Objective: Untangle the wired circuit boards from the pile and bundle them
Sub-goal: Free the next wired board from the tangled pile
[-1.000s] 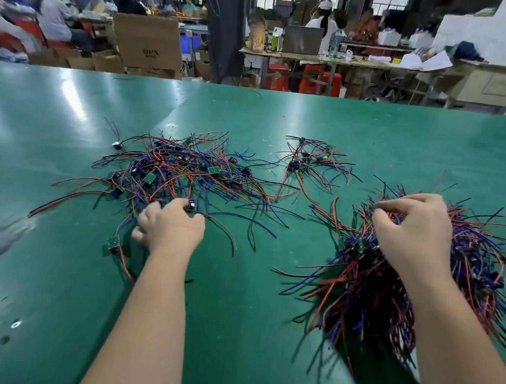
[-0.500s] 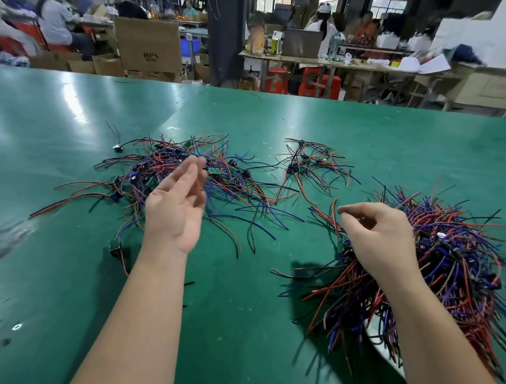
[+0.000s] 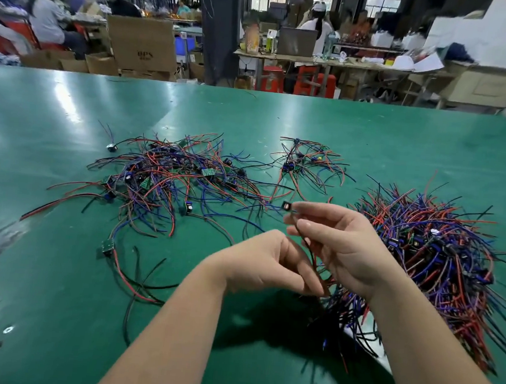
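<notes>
Step in hand: pulling one unit out. Your right hand (image 3: 347, 249) pinches a wired board (image 3: 286, 206) at the fingertips, held up over the green table (image 3: 51, 312), between the loose tangle (image 3: 170, 178) and the dense pile (image 3: 442, 254). Your left hand (image 3: 265, 262) is curled round its leads (image 3: 315, 267) lower down, just beside the pile's near edge.

I can't tell whether the lead ends are free or still caught in the pile; your hands cover that spot.

Next move, as I judge it: run your left hand down the leads to straighten them, and ease rather than yank if they snag. Then lay the unit with boards aligned for bundling. The small cluster (image 3: 306, 162) and a stray board (image 3: 107, 245) are still unsorted, so there's plenty left.
</notes>
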Motion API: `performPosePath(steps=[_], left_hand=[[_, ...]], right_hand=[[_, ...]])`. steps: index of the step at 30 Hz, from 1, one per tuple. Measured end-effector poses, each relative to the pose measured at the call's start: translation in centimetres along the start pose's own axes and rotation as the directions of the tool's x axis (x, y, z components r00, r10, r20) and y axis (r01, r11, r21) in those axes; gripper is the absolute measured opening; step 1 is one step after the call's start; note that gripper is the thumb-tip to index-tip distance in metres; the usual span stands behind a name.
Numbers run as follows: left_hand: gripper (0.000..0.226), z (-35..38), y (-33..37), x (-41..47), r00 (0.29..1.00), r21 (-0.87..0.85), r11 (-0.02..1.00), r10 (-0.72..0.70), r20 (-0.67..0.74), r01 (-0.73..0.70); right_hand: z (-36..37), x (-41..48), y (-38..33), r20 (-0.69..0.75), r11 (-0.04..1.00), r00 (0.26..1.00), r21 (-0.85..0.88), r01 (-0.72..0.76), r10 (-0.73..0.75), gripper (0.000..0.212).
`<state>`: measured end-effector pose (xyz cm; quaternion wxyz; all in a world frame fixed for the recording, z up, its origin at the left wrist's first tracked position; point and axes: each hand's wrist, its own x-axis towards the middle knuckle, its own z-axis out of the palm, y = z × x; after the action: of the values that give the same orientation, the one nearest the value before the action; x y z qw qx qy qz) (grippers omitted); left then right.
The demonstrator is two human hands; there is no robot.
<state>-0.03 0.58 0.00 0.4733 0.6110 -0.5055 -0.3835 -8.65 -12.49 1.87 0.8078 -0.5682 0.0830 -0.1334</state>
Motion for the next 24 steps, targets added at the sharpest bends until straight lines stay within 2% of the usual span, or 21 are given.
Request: performPosePath(steps=[2,6,8,10,11,15,19,24], left_hand=[[0.033,-0.1,-0.2,0.1,0.994,-0.035,0.997,-0.064,-0.083,0.062],[0.03,-0.7,0.0,0.9,0.917,-0.316,0.946,-0.182,-0.356,0.065],[0.019,-1.3,0.1,1.1,0.904,-0.489,0.872,-0.202,-0.377,-0.008],[0.034,-1.6,0.2,1.0,0.905,-0.581,0.81,-0.185,-0.384,-0.08],[0.036,-1.6,0.3,1.0,0.896,-0.586,0.8,-0.159,-0.414,-0.129],[0.022,-0.8,0.8,1.4,0.858,-0.615,0.723,-0.059,-0.51,-0.315],[0.029,-0.7,1.1,1.0,0.861,-0.642,0.685,-0.042,-0.507,-0.345],[0.035,-1.1,1.4,0.6,0.853,-0.7,0.569,0.006,-0.521,-0.432]], right_hand=[[-0.3,0.0,-0.5,-0.036,0.999,0.999,0.016,0.035,-0.035,0.024],[-0.5,0.1,-0.8,-0.045,0.993,0.996,0.081,0.085,-0.082,0.026],[-0.5,0.0,-0.8,-0.029,0.992,0.996,0.091,0.088,-0.085,0.026],[-0.3,0.0,-0.7,-0.006,0.994,0.997,0.069,0.081,-0.081,0.025],[-0.3,0.0,-0.5,0.015,0.996,0.997,0.06,0.073,-0.074,0.024],[0.3,-0.2,0.0,0.132,0.999,0.991,0.019,0.027,-0.029,0.021],[0.7,-0.3,0.3,0.158,1.0,0.987,-0.015,-0.006,0.009,0.021],[0.6,-0.4,-0.1,0.145,0.999,0.989,-0.011,-0.041,0.042,0.014]])
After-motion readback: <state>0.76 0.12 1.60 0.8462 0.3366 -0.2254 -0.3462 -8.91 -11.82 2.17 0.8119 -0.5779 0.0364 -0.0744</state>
